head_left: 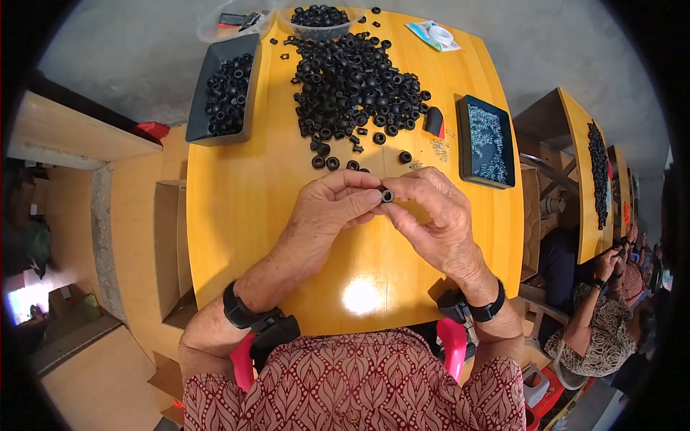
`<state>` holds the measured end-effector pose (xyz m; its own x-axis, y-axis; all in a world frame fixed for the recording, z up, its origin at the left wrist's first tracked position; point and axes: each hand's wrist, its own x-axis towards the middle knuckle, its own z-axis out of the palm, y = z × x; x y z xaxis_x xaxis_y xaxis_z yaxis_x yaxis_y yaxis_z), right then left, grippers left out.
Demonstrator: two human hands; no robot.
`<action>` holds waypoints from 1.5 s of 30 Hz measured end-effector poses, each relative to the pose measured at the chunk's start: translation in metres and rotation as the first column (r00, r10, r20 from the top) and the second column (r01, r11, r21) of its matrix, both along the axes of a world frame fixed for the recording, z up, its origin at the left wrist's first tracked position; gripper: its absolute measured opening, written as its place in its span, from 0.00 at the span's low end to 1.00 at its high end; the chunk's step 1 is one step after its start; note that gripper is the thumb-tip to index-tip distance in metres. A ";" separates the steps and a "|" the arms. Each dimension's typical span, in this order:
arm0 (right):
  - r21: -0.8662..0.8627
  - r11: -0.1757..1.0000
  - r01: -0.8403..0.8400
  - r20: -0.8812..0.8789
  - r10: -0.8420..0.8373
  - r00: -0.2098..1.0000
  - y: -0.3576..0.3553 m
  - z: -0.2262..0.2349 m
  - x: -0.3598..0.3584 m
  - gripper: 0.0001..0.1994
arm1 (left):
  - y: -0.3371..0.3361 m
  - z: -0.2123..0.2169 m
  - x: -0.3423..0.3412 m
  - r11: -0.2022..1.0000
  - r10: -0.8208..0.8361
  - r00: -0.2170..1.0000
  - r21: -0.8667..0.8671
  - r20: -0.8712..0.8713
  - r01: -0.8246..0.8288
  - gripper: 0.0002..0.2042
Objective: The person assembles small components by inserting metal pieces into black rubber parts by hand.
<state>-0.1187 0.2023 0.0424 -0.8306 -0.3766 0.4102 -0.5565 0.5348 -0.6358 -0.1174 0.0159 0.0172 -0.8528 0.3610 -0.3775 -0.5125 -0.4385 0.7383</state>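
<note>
Right now both hands meet just below the big pile of black rubber rings point(356, 82) on the yellow table point(244, 194), pinching a single small black ring point(387, 195) between them. The left hand point(330, 208) clamps it with thumb and forefinger, and the right hand point(431, 215) closes on it from the other side, fingertips touching the ring. Doing this well likely means keeping the ring square to the fingertips and pressing evenly, so it does not twist or pop loose. Left of the pile sits a dark tray of rings point(224, 90); right of it, a tray of small pale metal parts point(486, 141); above it, a clear bowl point(318, 19).
</note>
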 end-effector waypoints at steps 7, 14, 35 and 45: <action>-0.321 0.947 0.018 0.279 0.077 0.957 0.003 -0.008 0.004 0.11 | -0.001 -0.012 0.002 0.986 -0.085 0.995 0.145 0.050 0.077 0.08; -0.379 0.925 0.025 0.294 0.094 0.951 0.006 -0.011 0.005 0.11 | 0.002 -0.013 0.004 0.982 -0.067 0.996 0.180 0.061 0.055 0.08; 0.003 0.999 0.033 -0.043 -0.033 0.999 0.000 -0.003 0.008 0.13 | -0.002 -0.011 0.004 0.986 -0.150 0.985 0.085 0.082 0.143 0.11; 0.062 0.996 0.064 -0.102 -0.057 0.993 0.002 -0.014 0.020 0.12 | 0.000 -0.010 0.008 0.986 -0.116 0.992 -0.116 0.044 0.121 0.12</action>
<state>-0.0991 0.2044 0.0285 -0.8087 -0.3556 0.4687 -0.5810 0.6077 -0.5414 -0.1092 0.0162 0.0076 -0.7916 0.4093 -0.4538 -0.5830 -0.2835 0.7614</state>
